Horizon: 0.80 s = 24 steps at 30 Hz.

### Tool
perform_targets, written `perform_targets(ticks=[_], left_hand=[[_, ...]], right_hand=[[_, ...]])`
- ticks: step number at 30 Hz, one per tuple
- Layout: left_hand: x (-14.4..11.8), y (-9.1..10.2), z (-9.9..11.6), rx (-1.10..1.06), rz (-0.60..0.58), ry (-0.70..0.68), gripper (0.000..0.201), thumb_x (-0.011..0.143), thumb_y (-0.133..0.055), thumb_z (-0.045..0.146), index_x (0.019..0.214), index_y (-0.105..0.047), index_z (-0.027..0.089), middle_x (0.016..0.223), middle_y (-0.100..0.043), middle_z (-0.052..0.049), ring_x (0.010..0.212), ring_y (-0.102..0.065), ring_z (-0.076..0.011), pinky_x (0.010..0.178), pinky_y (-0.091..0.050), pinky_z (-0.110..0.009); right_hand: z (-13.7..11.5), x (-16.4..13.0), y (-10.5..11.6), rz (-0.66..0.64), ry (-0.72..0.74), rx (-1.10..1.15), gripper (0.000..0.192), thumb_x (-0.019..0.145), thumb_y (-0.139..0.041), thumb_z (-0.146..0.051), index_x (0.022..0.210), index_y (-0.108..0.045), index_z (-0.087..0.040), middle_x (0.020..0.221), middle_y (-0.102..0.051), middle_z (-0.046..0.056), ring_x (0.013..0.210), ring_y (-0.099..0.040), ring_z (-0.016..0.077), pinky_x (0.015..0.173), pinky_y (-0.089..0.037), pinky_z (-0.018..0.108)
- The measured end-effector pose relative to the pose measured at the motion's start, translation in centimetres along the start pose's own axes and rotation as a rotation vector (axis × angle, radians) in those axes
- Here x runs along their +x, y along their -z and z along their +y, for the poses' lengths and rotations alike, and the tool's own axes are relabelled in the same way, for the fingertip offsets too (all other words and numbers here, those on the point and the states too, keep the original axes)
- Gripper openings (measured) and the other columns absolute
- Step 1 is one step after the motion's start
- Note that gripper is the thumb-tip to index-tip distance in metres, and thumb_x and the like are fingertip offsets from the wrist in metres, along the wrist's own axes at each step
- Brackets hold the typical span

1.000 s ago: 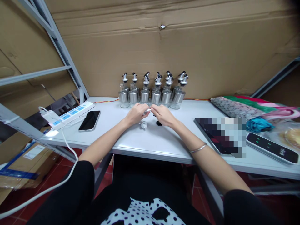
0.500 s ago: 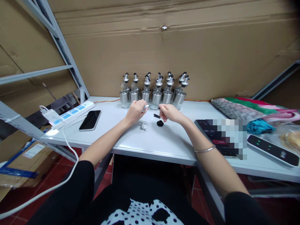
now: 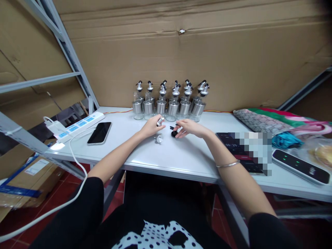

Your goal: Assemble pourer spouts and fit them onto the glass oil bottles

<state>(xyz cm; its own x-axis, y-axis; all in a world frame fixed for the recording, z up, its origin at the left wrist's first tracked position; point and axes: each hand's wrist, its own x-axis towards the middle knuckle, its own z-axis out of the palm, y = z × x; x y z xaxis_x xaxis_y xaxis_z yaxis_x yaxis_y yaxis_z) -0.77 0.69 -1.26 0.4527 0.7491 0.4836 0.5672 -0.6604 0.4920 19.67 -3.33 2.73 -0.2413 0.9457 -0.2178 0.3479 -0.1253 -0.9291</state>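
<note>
My left hand [image 3: 150, 126] is closed on a silver pourer spout [image 3: 160, 121], held just above the table. Below that hand lies a small white plastic fitting [image 3: 158, 139]. My right hand [image 3: 188, 128] has a small black part [image 3: 176, 124] at the tips of its thumb and index finger; its exact shape is too small to make out. The other fingers reach down to a round black cap [image 3: 174, 134] on the table and partly cover it. A thin black lever [image 3: 171, 128] lies just beside the cap.
Several glass bottles with steel sleeves [image 3: 173, 107] stand in rows at the back, most with pourers. A phone [image 3: 100, 133] and power strip [image 3: 81, 125] are at left. A tablet-like screen [image 3: 233, 148], a white device [image 3: 301, 166] and a patterned cloth bag [image 3: 256, 121] are at right.
My right hand has loosened from a tight pinch, and its fingers have spread down onto the black cap, which has shifted slightly left. My left hand has lowered slightly, showing more of the spout.
</note>
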Motion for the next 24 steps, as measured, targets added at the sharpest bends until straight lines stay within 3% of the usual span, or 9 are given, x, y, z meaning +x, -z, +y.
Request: perform_targets(ticks=[4, 9, 13, 15, 19, 21, 24], left_hand=[[0.4, 0.1, -2.9, 0.064, 0.035, 0.138, 0.020, 0.068, -0.067, 0.016, 0.075, -0.048, 0.019, 0.080, -0.063, -0.001, 0.077, -0.060, -0.0197, 0.070, -0.044, -0.029], [0.6, -0.1, -4.3, -0.010, 0.005, 0.148, 0.017, 0.067, -0.064, 0.015, 0.074, -0.049, 0.019, 0.078, -0.067, 0.001, 0.071, -0.062, -0.0169, 0.068, -0.045, -0.027], [0.7, -0.5, -4.1, -0.046, 0.004, 0.125, 0.013, 0.068, -0.063, 0.016, 0.074, -0.051, 0.018, 0.076, -0.068, 0.002, 0.070, -0.063, -0.0153, 0.069, -0.046, -0.025], [0.7, -0.6, -3.9, -0.056, 0.015, 0.124, 0.014, 0.068, -0.063, 0.017, 0.073, -0.051, 0.018, 0.076, -0.068, 0.002, 0.071, -0.063, -0.0151, 0.069, -0.045, -0.025], [0.8, -0.2, -2.8, -0.142, 0.152, 0.124, 0.015, 0.071, -0.065, 0.021, 0.075, -0.050, 0.017, 0.077, -0.069, 0.000, 0.070, -0.062, -0.0145, 0.068, -0.045, -0.025], [0.7, 0.1, -1.9, -0.214, 0.239, 0.106, 0.016, 0.072, -0.065, 0.024, 0.075, -0.050, 0.017, 0.078, -0.069, -0.001, 0.070, -0.062, -0.0139, 0.069, -0.045, -0.024], [0.5, 0.2, -0.6, -0.296, 0.248, 0.066, 0.021, 0.072, -0.066, 0.027, 0.076, -0.048, 0.018, 0.080, -0.070, -0.002, 0.070, -0.062, -0.0134, 0.069, -0.045, -0.024]], right_hand=[[-0.1, 0.3, 0.1, 0.034, 0.062, 0.133, 0.029, 0.093, -0.043, -0.021, 0.066, -0.052, -0.015, 0.086, -0.069, 0.010, 0.056, -0.068, 0.0149, 0.054, -0.058, 0.027], [0.0, 0.6, -1.1, -0.019, 0.116, 0.252, 0.028, 0.094, -0.038, -0.021, 0.070, -0.050, -0.016, 0.094, -0.069, 0.011, 0.064, -0.070, 0.0143, 0.064, -0.058, 0.027], [0.9, 1.4, -2.6, -0.036, 0.083, 0.166, 0.022, 0.093, -0.042, -0.024, 0.075, -0.052, -0.016, 0.101, -0.066, 0.010, 0.068, -0.068, 0.0129, 0.062, -0.055, 0.024], [1.4, 1.8, -3.2, -0.045, 0.133, 0.118, 0.020, 0.092, -0.044, -0.024, 0.077, -0.055, -0.016, 0.099, -0.066, 0.009, 0.078, -0.067, 0.0130, 0.067, -0.054, 0.022], [1.9, 2.4, -4.1, -0.106, 0.262, 0.140, 0.016, 0.090, -0.048, -0.026, 0.082, -0.059, -0.018, 0.101, -0.064, 0.006, 0.100, -0.061, 0.0141, 0.080, -0.053, 0.025], [1.8, 2.5, -4.2, -0.058, 0.288, 0.195, 0.013, 0.089, -0.049, -0.027, 0.083, -0.057, -0.019, 0.102, -0.063, 0.006, 0.101, -0.060, 0.0145, 0.078, -0.053, 0.026], [1.6, 2.4, -3.9, 0.028, 0.333, 0.300, 0.011, 0.083, -0.057, -0.030, 0.084, -0.055, -0.019, 0.095, -0.063, 0.003, 0.092, -0.063, 0.0132, 0.073, -0.053, 0.026]])
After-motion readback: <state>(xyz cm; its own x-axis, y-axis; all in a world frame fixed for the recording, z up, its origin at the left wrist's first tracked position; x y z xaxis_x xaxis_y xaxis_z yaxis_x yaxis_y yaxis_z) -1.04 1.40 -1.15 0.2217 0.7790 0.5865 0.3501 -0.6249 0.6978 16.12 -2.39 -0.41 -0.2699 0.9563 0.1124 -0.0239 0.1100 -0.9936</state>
